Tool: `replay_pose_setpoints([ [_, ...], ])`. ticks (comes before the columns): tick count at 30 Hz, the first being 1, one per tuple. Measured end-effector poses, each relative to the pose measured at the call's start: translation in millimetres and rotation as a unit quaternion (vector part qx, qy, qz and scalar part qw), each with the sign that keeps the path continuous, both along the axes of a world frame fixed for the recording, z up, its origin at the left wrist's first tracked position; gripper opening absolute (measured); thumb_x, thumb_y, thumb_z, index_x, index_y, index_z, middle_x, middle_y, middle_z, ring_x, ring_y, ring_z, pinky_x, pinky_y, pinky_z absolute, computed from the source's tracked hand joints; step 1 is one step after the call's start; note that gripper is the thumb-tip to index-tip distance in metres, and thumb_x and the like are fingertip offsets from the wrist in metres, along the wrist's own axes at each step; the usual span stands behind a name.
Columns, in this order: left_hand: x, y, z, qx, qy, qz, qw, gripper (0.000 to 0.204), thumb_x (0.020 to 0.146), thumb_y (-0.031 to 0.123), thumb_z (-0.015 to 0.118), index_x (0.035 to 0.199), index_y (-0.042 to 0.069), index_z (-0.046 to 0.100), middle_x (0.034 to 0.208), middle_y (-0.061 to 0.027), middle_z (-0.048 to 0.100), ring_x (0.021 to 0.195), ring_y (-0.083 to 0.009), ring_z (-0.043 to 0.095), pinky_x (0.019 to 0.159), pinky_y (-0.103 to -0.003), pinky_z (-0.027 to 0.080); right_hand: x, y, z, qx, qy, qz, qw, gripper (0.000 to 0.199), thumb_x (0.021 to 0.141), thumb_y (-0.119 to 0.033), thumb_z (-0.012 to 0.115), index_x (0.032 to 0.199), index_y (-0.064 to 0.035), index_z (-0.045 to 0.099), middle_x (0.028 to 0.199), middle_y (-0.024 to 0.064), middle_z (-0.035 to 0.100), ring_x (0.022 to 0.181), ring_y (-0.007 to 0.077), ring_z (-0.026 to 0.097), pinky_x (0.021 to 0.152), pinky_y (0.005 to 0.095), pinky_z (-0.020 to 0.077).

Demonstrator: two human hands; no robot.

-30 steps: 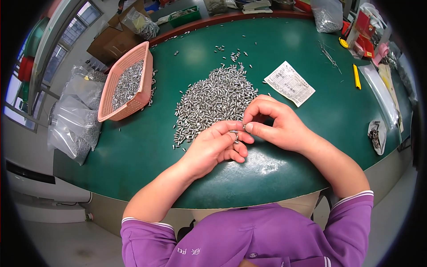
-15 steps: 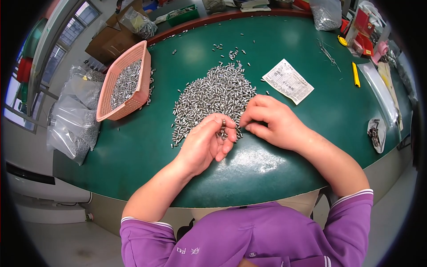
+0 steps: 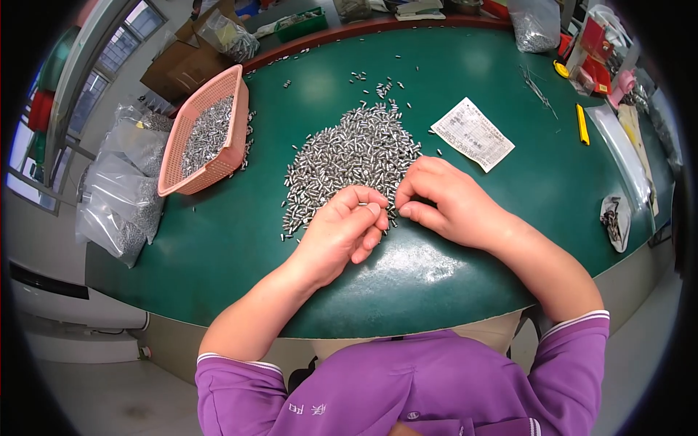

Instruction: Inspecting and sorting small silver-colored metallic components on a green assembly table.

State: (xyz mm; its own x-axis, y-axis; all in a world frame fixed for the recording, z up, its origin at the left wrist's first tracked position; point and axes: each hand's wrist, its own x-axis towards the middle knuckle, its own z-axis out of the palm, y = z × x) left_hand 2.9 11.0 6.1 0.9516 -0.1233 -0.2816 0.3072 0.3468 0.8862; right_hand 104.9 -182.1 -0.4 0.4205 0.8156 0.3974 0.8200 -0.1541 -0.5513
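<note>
Here, left hand [image 3: 340, 232] — small pin [image 3: 361, 204] pinched, lying crosswise

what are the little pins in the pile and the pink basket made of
The pins in the pile look like bare metal, probably steel: silvery grey with bright glints. The pink basket looks like moulded plastic: even matte colour, perforated lattice walls.

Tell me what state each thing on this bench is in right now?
Left hand: curled, pinching a small metal pin.
Right hand: fingers bent at the pile's edge.
Pile of metal pins: loose, heaped.
Pink basket: partly filled with pins.
Paper slip: lying flat.
</note>
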Motion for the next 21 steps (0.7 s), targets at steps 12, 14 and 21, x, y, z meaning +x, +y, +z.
replay_pose_setpoints([
  [12, -2, -5, -2, 0.01, -0.012, -0.035, 0.999, 0.018, 0.098, 0.015, 0.054, 0.11, 0.003, 0.052, 0.089, -0.0055, 0.059, 0.061, -0.0064, 0.052, 0.051, -0.02, 0.043, -3, 4, 2, 0.116, 0.157, 0.025, 0.98, 0.009, 0.082, -0.005, 0.07, 0.09, -0.0063, 0.066, 0.088, 0.0035, 0.059, 0.083, 0.0173, 0.057, 0.071, 0.0297, 0.0478],
  [14, -1, -3, -2, 0.005, -0.007, -0.031, 0.999, 0.014, 0.099, 0.017, 0.052, 0.105, 0.004, 0.053, 0.087, -0.0057, 0.059, 0.061, -0.0071, 0.053, 0.049, -0.02, 0.043, -1, 3, 0, 0.101, 0.111, 0.007, 0.989, 0.011, 0.081, -0.005, 0.07, 0.09, -0.0074, 0.067, 0.088, 0.0037, 0.058, 0.083, 0.018, 0.057, 0.071, 0.0299, 0.0479],
  [21, 1, 1, -3, -0.056, -0.038, -0.01, 0.998, 0.024, 0.102, 0.024, 0.042, 0.106, 0.003, 0.054, 0.088, -0.0082, 0.058, 0.064, -0.0125, 0.054, 0.05, -0.023, 0.043, 2, 0, -5, -0.002, -0.04, 0.017, 0.999, 0.013, 0.075, -0.012, 0.07, 0.088, -0.0145, 0.068, 0.089, 0.0049, 0.057, 0.089, 0.0261, 0.057, 0.075, 0.0394, 0.0479],
])
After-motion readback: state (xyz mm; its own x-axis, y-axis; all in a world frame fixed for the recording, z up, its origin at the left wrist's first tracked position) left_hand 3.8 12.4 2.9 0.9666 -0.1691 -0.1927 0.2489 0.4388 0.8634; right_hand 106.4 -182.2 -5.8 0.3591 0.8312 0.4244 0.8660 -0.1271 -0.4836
